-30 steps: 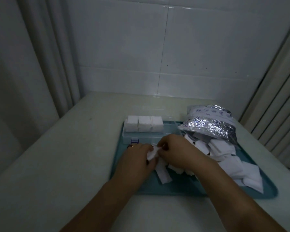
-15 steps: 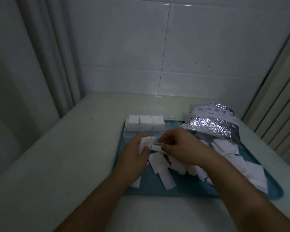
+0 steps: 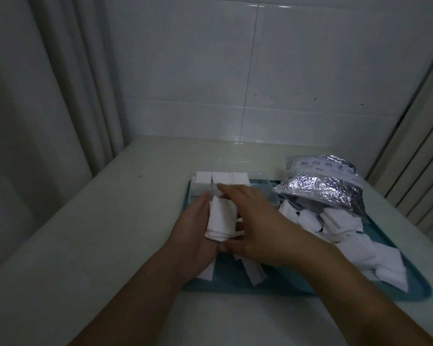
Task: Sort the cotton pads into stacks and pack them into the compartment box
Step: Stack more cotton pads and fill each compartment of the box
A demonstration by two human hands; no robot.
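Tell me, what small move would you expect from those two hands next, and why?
Probably carrying the stack of pads forward into the clear box. The left hand and right hand hold it squared between them, just short of the box, where three white stacks fill the left part; the part beside them looks free.

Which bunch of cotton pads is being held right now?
The small stack between the left hand and right hand; the packed stacks sit in the box, the rest lie loose.
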